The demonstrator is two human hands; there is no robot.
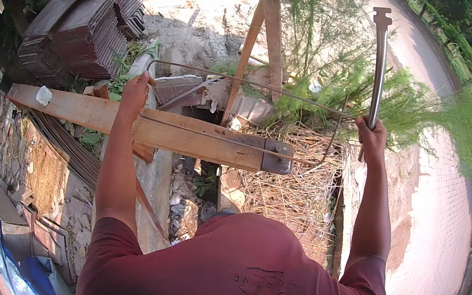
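Left hand (136, 89) at centre left of the frame, clenched on the left end of a thin steel rod (246, 81) bent into a long rectangular loop. Loop stretched rightward across the middle of the frame: upper run arching from the left hand toward the right hand, lower run lying along a wooden plank (146, 127) and ending over a metal plate (277, 157) at the plank's right end. Right-hand corner of the loop turning down just beside the right hand.

Right hand (371, 137) at centre right, closed around the lower part of a metal bending bar (379, 59). Bar standing nearly upright, forked head in the upper right of the frame, short stub showing below the fist. Contact between bar and rod hidden behind the hand; cannot tell.

Stack of dark roof tiles (82, 24) at upper left. Dry straw (298, 182) beneath the loop, green shrub (345, 78) behind it.
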